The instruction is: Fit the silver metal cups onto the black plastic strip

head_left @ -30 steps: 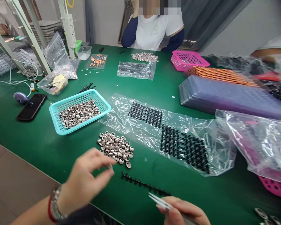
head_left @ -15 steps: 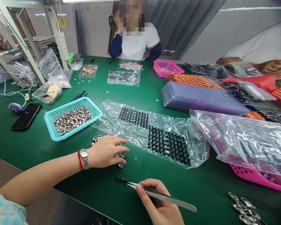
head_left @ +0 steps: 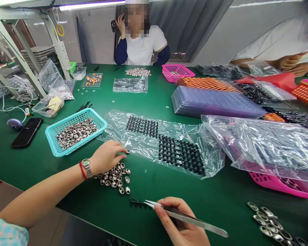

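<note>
left hand [head_left: 106, 157] pinching metal cap [head_left: 128, 151], right hand [head_left: 181, 223] gripping tweezers [head_left: 187, 218]

tweezers [head_left: 187, 218]: shiny metal | caps [head_left: 115, 176]: glossy metal | table [head_left: 66, 191]: matt green

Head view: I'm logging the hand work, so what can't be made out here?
- Left hand: fingertips hide whether it grips a ring from the pile.
- Black strip: too small to tell if the tweezers clamp it.
- Right hand: cut off by bottom edge.

Metal caps [head_left: 115, 177] lie before the basket [head_left: 75, 131] (bag [head_left: 164, 143] rightward).
</note>
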The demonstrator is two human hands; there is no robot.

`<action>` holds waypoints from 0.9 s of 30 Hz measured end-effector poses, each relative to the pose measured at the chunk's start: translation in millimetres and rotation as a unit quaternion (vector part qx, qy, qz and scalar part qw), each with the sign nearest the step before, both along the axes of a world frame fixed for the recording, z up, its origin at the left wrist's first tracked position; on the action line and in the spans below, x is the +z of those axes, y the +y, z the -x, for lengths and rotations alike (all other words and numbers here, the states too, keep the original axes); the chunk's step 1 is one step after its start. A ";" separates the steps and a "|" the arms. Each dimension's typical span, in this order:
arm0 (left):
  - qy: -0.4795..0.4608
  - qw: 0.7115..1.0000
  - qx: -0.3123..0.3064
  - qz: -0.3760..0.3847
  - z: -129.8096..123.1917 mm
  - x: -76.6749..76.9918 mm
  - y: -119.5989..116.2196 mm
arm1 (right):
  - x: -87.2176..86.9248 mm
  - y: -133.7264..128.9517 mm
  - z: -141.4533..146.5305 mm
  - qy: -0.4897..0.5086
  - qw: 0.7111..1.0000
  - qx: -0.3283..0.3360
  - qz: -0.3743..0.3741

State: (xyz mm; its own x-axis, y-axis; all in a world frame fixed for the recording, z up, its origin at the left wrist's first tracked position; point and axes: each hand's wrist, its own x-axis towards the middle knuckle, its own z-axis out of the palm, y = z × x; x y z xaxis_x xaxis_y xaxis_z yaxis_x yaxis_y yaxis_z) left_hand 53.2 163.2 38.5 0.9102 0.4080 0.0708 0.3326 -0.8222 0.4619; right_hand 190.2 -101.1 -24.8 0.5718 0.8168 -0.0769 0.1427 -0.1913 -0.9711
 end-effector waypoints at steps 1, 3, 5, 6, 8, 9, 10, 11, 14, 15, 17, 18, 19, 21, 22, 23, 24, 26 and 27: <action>0.003 1.000 0.018 -0.008 -7.8 -2.9 0.9 | 0.6 0.3 0.4 -0.007 1.000 -0.003 -0.006; 0.011 0.999 0.039 -0.017 -21.1 -8.1 2.4 | 3.3 1.8 3.6 -0.013 1.000 -0.019 -0.010; 0.018 0.999 0.044 -0.017 -29.7 -11.3 3.6 | 7.4 3.9 9.9 -0.009 0.999 -0.053 -0.005; 0.020 0.999 0.043 -0.015 -31.9 -12.0 3.8 | 9.7 5.0 13.7 -0.003 0.997 -0.071 0.000; 0.021 0.999 0.038 -0.007 -32.0 -11.4 1.9 | 13.9 7.0 21.2 0.010 0.995 -0.097 0.010; 0.020 0.999 0.035 -0.003 -30.1 -10.2 -0.6 | 15.7 7.9 24.5 0.014 0.995 -0.100 0.012; 0.018 0.999 0.032 0.002 -27.1 -8.3 -4.5 | 17.2 8.9 27.3 0.014 0.995 -0.101 0.011; 0.014 0.999 0.028 0.007 -23.1 -6.0 -10.0 | 18.5 9.9 29.6 0.011 0.995 -0.101 0.009; 0.000 1.000 0.003 0.025 -5.8 2.7 -34.2 | 20.7 15.2 34.1 -0.016 0.995 -0.097 -0.009; -0.002 0.999 -0.015 0.035 1.0 5.2 -43.6 | 20.9 17.6 34.7 -0.030 0.995 -0.094 -0.014; -0.003 0.997 -0.057 0.057 15.2 7.9 -61.1 | 20.4 22.8 35.0 -0.057 0.995 -0.075 -0.021; -0.002 0.995 -0.076 0.067 21.8 7.6 -68.3 | 19.8 25.2 34.8 -0.067 0.996 -0.060 -0.023; -0.002 0.993 -0.090 0.076 27.9 6.2 -74.3 | 19.1 27.2 34.6 -0.071 0.996 -0.049 -0.025; -0.008 0.990 -0.115 0.081 37.3 0.1 -82.2 | 17.7 29.5 34.3 -0.069 0.996 -0.045 -0.023; -0.012 0.989 -0.128 0.075 40.5 -3.9 -84.5 | 17.0 29.8 34.3 -0.067 0.996 -0.051 -0.021; -0.016 0.988 -0.143 0.060 42.7 -7.8 -86.0 | 16.5 29.4 34.5 -0.067 0.996 -0.054 -0.019; -0.021 0.986 -0.159 0.037 43.9 -11.3 -86.9 | 16.0 28.5 34.9 -0.068 0.996 -0.055 -0.018; -0.023 0.981 -0.194 -0.013 44.4 -15.4 -88.2 | 15.2 25.8 35.8 -0.071 0.996 -0.053 -0.013; -0.021 0.976 -0.213 -0.036 44.0 -15.6 -89.0 | 14.8 24.4 36.3 -0.069 0.996 -0.057 -0.008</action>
State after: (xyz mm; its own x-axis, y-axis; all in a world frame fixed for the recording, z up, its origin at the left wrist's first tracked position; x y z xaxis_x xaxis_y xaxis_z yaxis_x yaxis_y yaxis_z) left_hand 9.2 74.1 22.9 0.9919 -0.0136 0.1263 -0.0640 -0.9123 0.4046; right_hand 154.0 -76.7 -10.0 0.6657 0.7459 0.0220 0.2532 -0.1981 -0.9469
